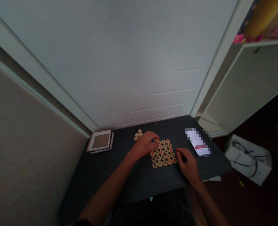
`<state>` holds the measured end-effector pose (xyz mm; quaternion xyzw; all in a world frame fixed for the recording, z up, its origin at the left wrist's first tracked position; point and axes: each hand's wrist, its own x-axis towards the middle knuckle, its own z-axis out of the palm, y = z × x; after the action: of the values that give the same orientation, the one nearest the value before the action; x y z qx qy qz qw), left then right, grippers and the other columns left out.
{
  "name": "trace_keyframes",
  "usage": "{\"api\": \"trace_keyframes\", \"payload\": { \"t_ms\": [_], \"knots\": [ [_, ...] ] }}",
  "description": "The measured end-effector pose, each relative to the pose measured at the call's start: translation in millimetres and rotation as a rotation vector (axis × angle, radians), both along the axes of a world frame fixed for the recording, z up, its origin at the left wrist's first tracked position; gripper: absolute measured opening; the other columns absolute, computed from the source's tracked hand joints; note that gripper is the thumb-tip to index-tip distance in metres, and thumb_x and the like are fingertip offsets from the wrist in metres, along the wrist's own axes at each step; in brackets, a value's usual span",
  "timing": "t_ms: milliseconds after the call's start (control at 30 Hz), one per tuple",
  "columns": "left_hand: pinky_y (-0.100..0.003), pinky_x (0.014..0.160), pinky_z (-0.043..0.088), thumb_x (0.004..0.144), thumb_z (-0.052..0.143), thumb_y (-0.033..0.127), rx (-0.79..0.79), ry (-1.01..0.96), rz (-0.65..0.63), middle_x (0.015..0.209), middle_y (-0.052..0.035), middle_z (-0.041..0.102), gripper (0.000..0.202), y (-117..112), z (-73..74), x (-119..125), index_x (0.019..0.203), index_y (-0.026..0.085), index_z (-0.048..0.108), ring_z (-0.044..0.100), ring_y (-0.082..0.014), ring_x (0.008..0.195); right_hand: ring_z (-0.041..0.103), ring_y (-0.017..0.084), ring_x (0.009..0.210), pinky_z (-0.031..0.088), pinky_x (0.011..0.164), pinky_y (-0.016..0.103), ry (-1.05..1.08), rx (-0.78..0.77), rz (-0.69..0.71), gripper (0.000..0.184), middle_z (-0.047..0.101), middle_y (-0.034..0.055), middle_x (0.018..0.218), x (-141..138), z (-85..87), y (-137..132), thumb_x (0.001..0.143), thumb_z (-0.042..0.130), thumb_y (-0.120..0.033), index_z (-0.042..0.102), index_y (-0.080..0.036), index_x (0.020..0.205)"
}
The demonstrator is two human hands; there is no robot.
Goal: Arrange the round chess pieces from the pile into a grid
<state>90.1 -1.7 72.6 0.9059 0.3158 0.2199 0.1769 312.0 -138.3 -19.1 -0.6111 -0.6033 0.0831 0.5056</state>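
Round wooden Chinese chess pieces [161, 152] with red and dark characters lie in close rows on the dark table. My left hand [144, 145] reaches over the upper left corner of these rows, thumb and fingers closed on a chess piece that is mostly hidden by the fingers. Beside the right edge of the rows rests my right hand [188, 163], its fingers loosely curled, thumb and index apart, holding nothing visible. Left of my left hand, several blank-faced pieces [136, 134] form a small loose group, partly covered by that hand.
A framed, box-like item [101, 140] lies at the table's back left. On the right is a phone-like bright object [197, 142], partly blurred out. A white panel with hearts [137, 86] rises behind the dark table [96, 175]. A white box with cables [249, 158] stands right.
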Motion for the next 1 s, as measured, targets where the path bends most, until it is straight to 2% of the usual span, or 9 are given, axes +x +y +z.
{"api": "trace_keyframes", "payload": {
  "t_ms": [100,200,300,433,667,833,1000],
  "knots": [
    [-0.035,0.095,0.051,0.087,0.067,0.021,-0.165,-0.203,-0.072,0.109,-0.0060,0.074,0.020,-42,2.0,-10,0.106,0.020,0.071,0.066,-0.0211,0.104,0.067,0.023,0.103,0.056,0.091,0.039,-0.053,0.062,0.131,0.024,0.070,0.0090,0.110,-19,12.5,-7,0.095,0.059,-0.026,0.068,-0.023,0.118],
    [-0.031,0.088,0.055,0.086,0.068,0.020,-0.426,-0.348,-0.019,0.107,-0.0051,0.075,0.021,-76,-7.5,-23,0.106,0.020,0.072,0.069,-0.0188,0.095,0.066,0.023,0.108,0.056,0.096,0.039,-0.095,0.095,0.281,0.030,0.068,0.0090,0.115,-48,24.0,-14,0.095,0.059,-0.022,0.064,-0.025,0.125],
    [-0.030,0.085,0.056,0.084,0.070,0.023,-0.668,-0.465,0.082,0.107,-0.0074,0.076,0.020,-98,-22.6,-42,0.103,0.018,0.074,0.070,-0.0198,0.093,0.067,0.022,0.106,0.058,0.093,0.038,-0.114,0.081,0.381,0.034,0.067,0.0093,0.114,-77,28.0,-20,0.095,0.058,-0.020,0.063,-0.026,0.128],
    [-0.032,0.087,0.056,0.082,0.075,0.031,-0.869,-0.541,0.193,0.100,-0.0086,0.077,0.019,-115,-40.8,-67,0.094,0.016,0.075,0.071,-0.0222,0.092,0.069,0.022,0.098,0.061,0.086,0.036,-0.153,0.057,0.489,0.031,0.068,0.0082,0.108,-101,18.6,-23,0.095,0.058,-0.020,0.065,-0.027,0.125],
    [-0.031,0.083,0.057,0.073,0.082,0.034,-0.929,-0.640,0.333,0.090,-0.0062,0.077,0.022,-135,-53.3,-83,0.083,0.017,0.072,0.071,-0.0214,0.086,0.068,0.018,0.080,0.059,0.072,0.029,-0.254,0.055,0.553,0.020,0.068,0.0064,0.091,-116,-4.3,-24,0.101,0.050,-0.024,0.068,-0.023,0.111],
    [-0.031,0.079,0.057,0.070,0.084,0.034,-0.906,-0.634,0.390,0.086,-0.0061,0.077,0.024,-141,-52.1,-81,0.078,0.017,0.068,0.072,-0.0216,0.082,0.067,0.018,0.077,0.057,0.069,0.028,-0.291,0.090,0.539,0.021,0.068,0.0064,0.087,-118,-6.6,-27,0.102,0.050,-0.028,0.069,-0.022,0.109],
    [-0.030,0.076,0.057,0.074,0.081,0.033,-0.865,-0.611,0.417,0.082,-0.0051,0.076,0.022,-141,-50.3,-78,0.075,0.018,0.064,0.072,-0.0212,0.079,0.067,0.018,0.076,0.057,0.070,0.030,-0.317,0.098,0.514,0.017,0.069,0.0065,0.086,-115,-6.6,-25,0.100,0.056,-0.028,0.070,-0.022,0.108]
  ]
}}
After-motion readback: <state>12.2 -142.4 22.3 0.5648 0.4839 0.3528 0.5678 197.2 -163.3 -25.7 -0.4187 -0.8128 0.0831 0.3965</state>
